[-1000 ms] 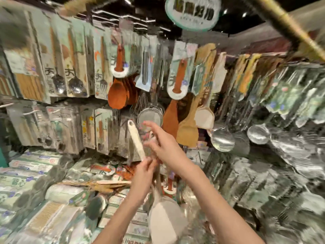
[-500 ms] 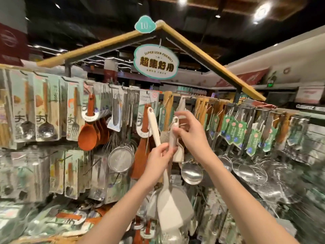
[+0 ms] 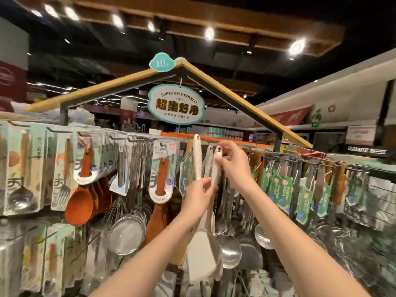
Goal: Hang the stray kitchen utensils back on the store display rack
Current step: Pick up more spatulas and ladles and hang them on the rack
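Head view: raised now to the rack's top rail [image 3: 321,162]; right hand [image 3: 232,161] pinching one white spatula [image 3: 216,166] by its hanging hole, left hand [image 3: 199,195] gripping both handles, second spatula [image 3: 197,155] upright; hook probably close, unseen.

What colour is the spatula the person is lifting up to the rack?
White or pale cream all over, handle and blade alike. The spatula shows best in the head view, the only one here.

- R hand [image 3: 232,166] pinches top of white plastic spatula [image 3: 215,168] at rack rail [image 3: 300,160], just right of 2nd white spatula [image 3: 197,155].
- L hand [image 3: 199,197] below, gripping both handles.
- Oval hanging sign [image 3: 176,103] above; round mesh strainer [image 3: 126,235] lower left.
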